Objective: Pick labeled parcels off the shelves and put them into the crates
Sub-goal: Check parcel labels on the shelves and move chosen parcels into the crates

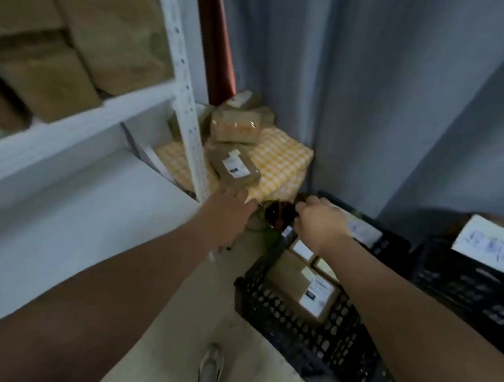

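Note:
A brown parcel with a white label [235, 168] lies on a yellow checked cloth [281, 163] beside the white shelf post [187, 117]. My left hand [227, 210] reaches toward it, fingers straight, just below its near edge and holding nothing. My right hand [321, 222] hovers with curled fingers over the far rim of a black crate [287, 317]; whether it grips anything is unclear. Inside the crate lie labeled brown parcels [303, 288]. More brown parcels [238, 125] are piled at the back of the cloth.
The white shelf [75, 124] on the left holds large brown packages [114, 39]. A second black crate [463, 285] with a white paper label stands at right. A grey curtain [377, 95] hangs behind. My shoe [210, 371] is on the floor below.

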